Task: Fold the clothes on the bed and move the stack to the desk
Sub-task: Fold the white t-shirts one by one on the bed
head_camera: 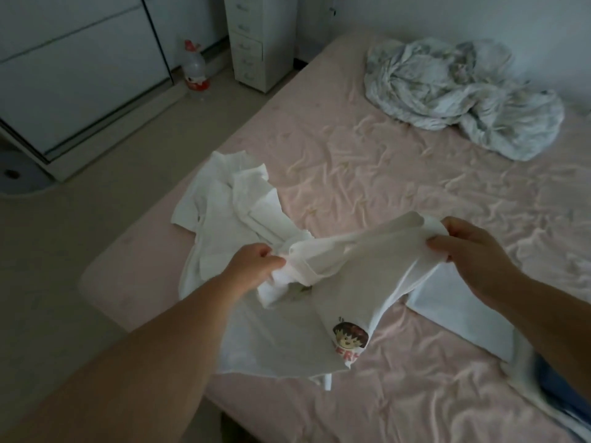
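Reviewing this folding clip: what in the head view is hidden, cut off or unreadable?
- Desk: not in the head view at all.
- Cartoon print on the held white shirt: lettering cut off by a fold.
- Blue cloth: cut by the right edge, blurred.
- White clothes behind the left hand: overlapping, count unclear.
- Bottle label: too small.

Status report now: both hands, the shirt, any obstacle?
Left hand and right hand grip white printed shirt, lifted over bed. Unfolded. White garment pile beside it.
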